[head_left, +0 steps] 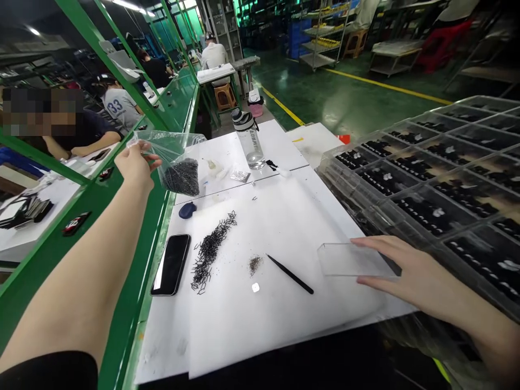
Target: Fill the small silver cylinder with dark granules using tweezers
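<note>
Short black sleeve point(49, 372) with a plain hem on the left arm, then a long, bare left forearm point(69, 292) tapering to a slim left hand point(136, 165), and a matching bare right forearm point(475, 319) and right hand point(410, 271), smooth and uncovered to the fingertips.
</note>
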Available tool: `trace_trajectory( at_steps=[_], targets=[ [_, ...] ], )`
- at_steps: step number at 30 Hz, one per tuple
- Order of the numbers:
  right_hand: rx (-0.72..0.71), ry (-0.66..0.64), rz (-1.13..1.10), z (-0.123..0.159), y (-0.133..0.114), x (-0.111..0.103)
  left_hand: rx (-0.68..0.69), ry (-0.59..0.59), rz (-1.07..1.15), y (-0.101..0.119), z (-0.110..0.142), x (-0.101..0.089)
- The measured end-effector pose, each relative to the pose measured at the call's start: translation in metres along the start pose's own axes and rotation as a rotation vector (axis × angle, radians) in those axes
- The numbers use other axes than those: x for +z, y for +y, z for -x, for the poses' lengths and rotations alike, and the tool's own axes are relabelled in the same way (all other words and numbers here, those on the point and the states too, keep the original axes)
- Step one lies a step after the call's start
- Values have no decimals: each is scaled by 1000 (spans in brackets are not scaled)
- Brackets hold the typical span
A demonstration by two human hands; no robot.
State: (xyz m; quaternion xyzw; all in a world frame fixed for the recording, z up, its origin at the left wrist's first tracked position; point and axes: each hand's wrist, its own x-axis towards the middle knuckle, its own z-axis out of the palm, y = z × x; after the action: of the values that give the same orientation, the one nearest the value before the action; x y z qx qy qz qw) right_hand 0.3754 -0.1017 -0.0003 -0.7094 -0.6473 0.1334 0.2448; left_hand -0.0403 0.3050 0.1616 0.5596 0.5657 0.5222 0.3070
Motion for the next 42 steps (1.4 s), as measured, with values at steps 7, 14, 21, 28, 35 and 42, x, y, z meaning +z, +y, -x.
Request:
trace_trajectory(
  at_steps=[7,14,21,28,35,42],
  targets=[
    [97,47,21,-55,-30,9,-18,-26,66,-26,-1,8],
    [12,-103,57,-87,-34,14,-103,1,163,-59,-14,-17],
    [-78,-211,8,-170,-82,-14,-175,43,199,-91,-17,-11],
    [-254,-485,88,-291,-128,59,-323,20,290,-89,27,-41],
    [-297,-531,88,-302,-118,98,-354,-70,288,-88,117,-104],
    [-222,-399,-261,-278,-139,75,-281,-154,179,-85,183,-138]
  ],
)
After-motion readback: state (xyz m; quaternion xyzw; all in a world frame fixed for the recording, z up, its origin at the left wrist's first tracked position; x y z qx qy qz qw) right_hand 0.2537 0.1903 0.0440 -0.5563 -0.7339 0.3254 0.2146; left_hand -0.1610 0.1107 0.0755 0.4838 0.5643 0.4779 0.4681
